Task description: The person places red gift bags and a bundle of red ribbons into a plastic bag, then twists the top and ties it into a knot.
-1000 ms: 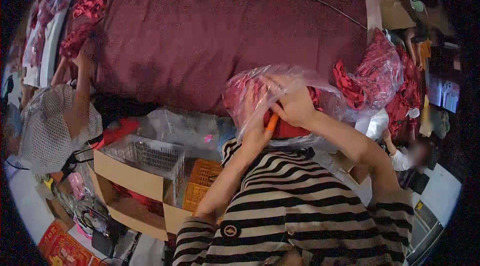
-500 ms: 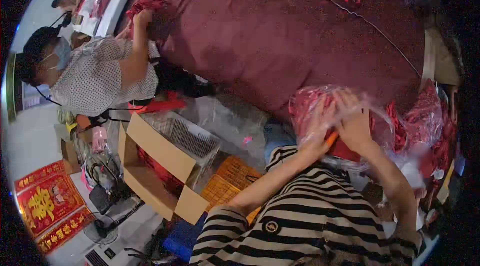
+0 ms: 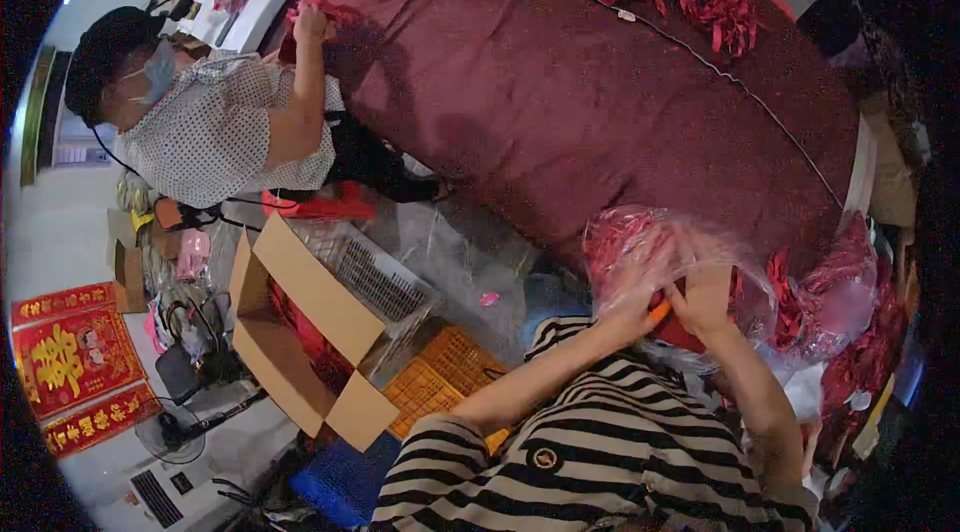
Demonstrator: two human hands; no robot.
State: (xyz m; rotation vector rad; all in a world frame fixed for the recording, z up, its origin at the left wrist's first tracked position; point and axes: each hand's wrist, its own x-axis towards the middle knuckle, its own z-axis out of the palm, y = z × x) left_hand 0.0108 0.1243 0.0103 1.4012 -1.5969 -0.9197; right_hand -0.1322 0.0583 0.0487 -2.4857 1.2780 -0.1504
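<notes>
A clear plastic bag (image 3: 745,262) full of red ribbon-like pieces (image 3: 625,237) lies at the near edge of the dark red cloth-covered table (image 3: 560,112). My left hand (image 3: 635,297) is at the bag's left part, with a small orange object (image 3: 659,312) beside its palm. To its right, my right hand (image 3: 703,292) reaches into or under the plastic. Both sets of fingers are blurred and partly covered by the film, so their grip is unclear. A dark red item (image 3: 680,330) shows below the hands.
A co-worker (image 3: 215,132) handles red pieces at the table's left. An open cardboard box (image 3: 320,282), grey crate (image 3: 375,272), orange crate (image 3: 440,372) and blue bin (image 3: 345,477) stand at lower left. Red ribbons (image 3: 715,2) and a white cord (image 3: 700,52) lie across the table's far side.
The whole view has shifted, so the table and bag appear lower. My hands remain at the bag, with their fingers now deeper under the plastic film. The co-worker's raised hand stays near the red pieces.
</notes>
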